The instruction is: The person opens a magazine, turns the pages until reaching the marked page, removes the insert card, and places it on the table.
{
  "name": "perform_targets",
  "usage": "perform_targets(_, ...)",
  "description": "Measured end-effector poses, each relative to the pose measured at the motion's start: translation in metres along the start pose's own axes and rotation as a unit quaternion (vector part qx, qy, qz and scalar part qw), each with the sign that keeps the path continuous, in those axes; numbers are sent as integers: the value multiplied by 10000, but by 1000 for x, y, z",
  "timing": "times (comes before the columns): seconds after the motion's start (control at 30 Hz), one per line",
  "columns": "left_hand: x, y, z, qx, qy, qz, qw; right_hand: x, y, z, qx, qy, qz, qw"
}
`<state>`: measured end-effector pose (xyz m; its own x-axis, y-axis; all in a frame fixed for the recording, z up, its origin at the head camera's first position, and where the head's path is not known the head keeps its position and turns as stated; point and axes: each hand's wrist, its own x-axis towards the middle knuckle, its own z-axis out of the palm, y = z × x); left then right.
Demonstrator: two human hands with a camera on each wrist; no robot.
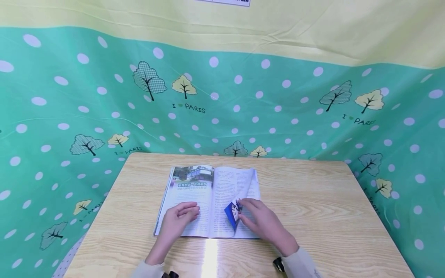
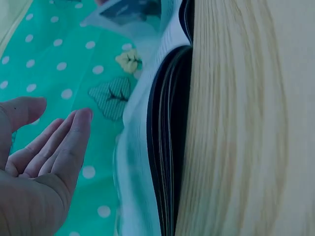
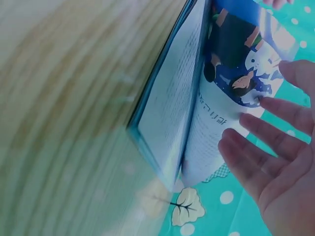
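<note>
An open magazine (image 1: 194,216) lies on the table, with a building photo at the top of its left page. Its right page (image 1: 231,185) is lifted and curls toward the left, baring a blue illustrated underside (image 3: 236,59). My right hand (image 1: 262,220) touches that underside with its fingertips; in the right wrist view the fingers are spread and fairly straight against the picture. Over the lower part of the left page is my left hand (image 1: 179,218), its fingers loosely bent and holding nothing. The left wrist view shows this hand (image 2: 47,162) apart from the magazine's edge.
The wooden table (image 1: 313,193) extends to both sides of the magazine. Behind it hangs a green dotted cloth (image 1: 236,116) with tree prints. A bright reflection lies on the table's front part.
</note>
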<state>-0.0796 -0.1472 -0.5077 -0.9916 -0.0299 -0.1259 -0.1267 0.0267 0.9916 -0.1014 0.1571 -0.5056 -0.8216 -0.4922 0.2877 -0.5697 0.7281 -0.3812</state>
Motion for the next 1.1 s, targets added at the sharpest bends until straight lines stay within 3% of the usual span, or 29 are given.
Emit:
perform_targets(0.23, 4, 4, 26, -218, -778, 28, 9967, 3, -11, 5, 298, -669, -180, 9972)
perform_targets(0.4, 6, 6, 35, -164, -1022, -32, 9946, 5, -14, 8, 350, -801, -247, 9959)
perform_targets(0.77, 9, 3, 38, -89, -923, -252, 9954, 7, -15, 5, 388, -887, -186, 9951)
perform_targets(0.93, 8, 2, 25, -114, -689, -315, 9971, 6, -11, 2, 305, -720, -140, 9968)
perform_targets(1.1, 5, 0, 8, -78, -265, -361, 9990, 3, -3, -3, 199, -570, -9, 9982)
